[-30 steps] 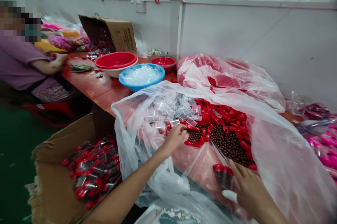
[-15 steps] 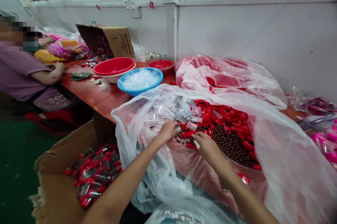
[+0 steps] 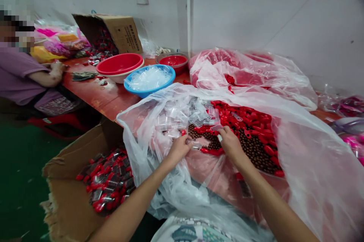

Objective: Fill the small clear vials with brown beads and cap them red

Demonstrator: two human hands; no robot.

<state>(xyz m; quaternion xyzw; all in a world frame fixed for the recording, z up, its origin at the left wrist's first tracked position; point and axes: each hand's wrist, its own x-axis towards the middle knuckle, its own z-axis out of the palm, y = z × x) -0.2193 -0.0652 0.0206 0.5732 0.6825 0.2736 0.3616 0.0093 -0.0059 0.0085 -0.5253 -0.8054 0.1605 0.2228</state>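
My left hand (image 3: 179, 148) is closed on a small clear plastic case (image 3: 195, 145), which points right from the fingertips over the sheet. A bit of red shows just above that hand. To the right, my right hand (image 3: 229, 142) pinches at a flat clear plastic piece (image 3: 216, 127), partly hidden by the fingers. Between and beyond the hands lie brown beads (image 3: 257, 155), with red plastic parts (image 3: 250, 119) heaped behind them. A pile of clear plastic cases (image 3: 173, 115) lies behind my left hand. All this rests on a clear plastic sheet (image 3: 204, 174) over the red table.
Left below the table edge, a cardboard box (image 3: 64, 204) holds many red-capped clear cases. A blue basin (image 3: 150, 90), a red basin (image 3: 121, 64) and a bag of red parts (image 3: 250, 71) stand farther back. A co-worker (image 3: 25, 75) sits at the far left.
The view has tilted down slightly. My left hand has lowered and now has a clear case in its fingers. My right hand has shifted right and up, to a clear piece.
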